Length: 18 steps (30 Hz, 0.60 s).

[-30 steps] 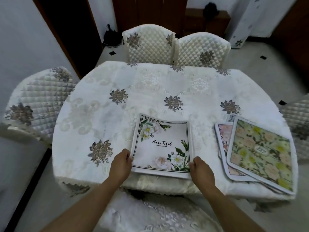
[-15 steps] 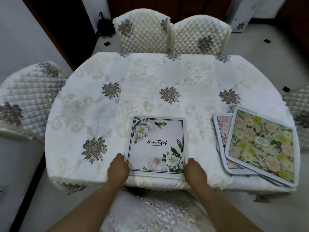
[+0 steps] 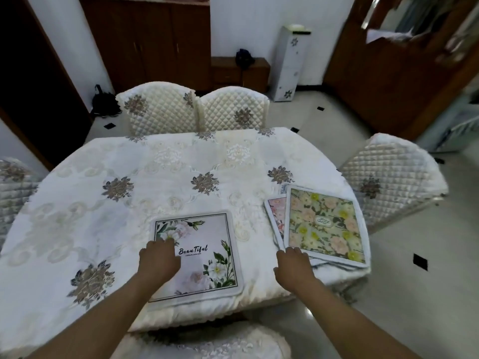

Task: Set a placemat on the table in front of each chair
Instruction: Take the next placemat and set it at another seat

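One mat down, reaching for the next.

Left hand (image 3: 158,263) flat and open on white floral placemat (image 3: 204,252) printed "BeauTiful", lying at table's near edge; right hand (image 3: 294,268) open, touching corner of stacked pastel floral placemats (image 3: 324,226). Probably light, flexible, thin: best pinched at a corner or edge.

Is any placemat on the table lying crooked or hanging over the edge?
The stack of placemats near the right hand lies fanned and turned at an angle, its near corner at the table edge. The white "Beautiful" placemat under the left hand lies flat, only slightly turned.
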Available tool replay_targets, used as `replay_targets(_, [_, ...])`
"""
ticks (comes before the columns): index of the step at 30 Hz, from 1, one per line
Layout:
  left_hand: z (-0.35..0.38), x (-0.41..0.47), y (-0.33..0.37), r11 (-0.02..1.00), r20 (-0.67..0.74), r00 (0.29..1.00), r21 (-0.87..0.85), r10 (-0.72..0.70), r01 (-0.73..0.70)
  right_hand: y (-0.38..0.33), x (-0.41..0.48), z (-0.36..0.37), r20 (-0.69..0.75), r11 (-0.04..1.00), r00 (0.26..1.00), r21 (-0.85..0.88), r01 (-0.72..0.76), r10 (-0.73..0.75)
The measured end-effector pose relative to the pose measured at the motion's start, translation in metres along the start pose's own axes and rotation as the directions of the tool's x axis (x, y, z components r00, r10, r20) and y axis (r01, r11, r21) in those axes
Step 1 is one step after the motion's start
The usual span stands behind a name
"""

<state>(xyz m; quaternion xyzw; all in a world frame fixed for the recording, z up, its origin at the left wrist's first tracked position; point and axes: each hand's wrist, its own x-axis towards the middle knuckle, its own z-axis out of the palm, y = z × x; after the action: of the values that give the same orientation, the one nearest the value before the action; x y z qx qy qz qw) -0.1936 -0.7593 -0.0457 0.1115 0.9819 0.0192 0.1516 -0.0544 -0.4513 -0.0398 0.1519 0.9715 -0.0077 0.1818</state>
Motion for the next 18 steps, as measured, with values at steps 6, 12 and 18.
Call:
replay_targets(6, [-0.033,-0.007,0.088,0.987,-0.079,0.985,0.064,0.151,-0.146,0.07,0.003,-0.047,-0.013,0.998,1.0,-0.054,-0.016,0.016])
replay_targets(12, [-0.018,-0.005,0.176,0.992,-0.065,0.992,0.073,0.105,-0.1,0.148,0.04,-0.055,-0.053,0.993,0.995,-0.083,0.08,-0.084])
replay_targets(18, [-0.006,-0.004,0.269,0.998,-0.095,0.995,0.068,0.003,0.004,0.221,0.086,-0.064,-0.037,0.973,0.976,-0.095,0.209,-0.213])
